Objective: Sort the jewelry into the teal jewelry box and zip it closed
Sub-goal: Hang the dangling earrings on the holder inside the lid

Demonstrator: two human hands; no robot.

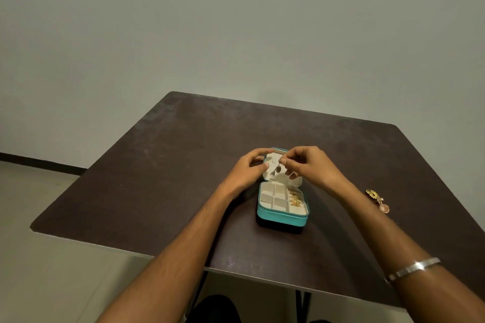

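— Head view: what does each grip have?

— The right hand [309,165] pinches a dark dangling earring [277,168] at its top, long axis hanging down, in front of the raised lid [294,182] of the teal jewelry box [282,215]. The left hand [252,169] curls around the lid's left edge, apparently steadying it.

— Where must the earring go?

— Probably straight onto the lid's pale lining, just behind it; the right hand is nearer.

— Anything unclear?

— The hook and lining slots are too small to read. Gold pieces [294,199] lie in the tray's right compartment; more jewelry [378,200] waits on the bench [157,178], right.
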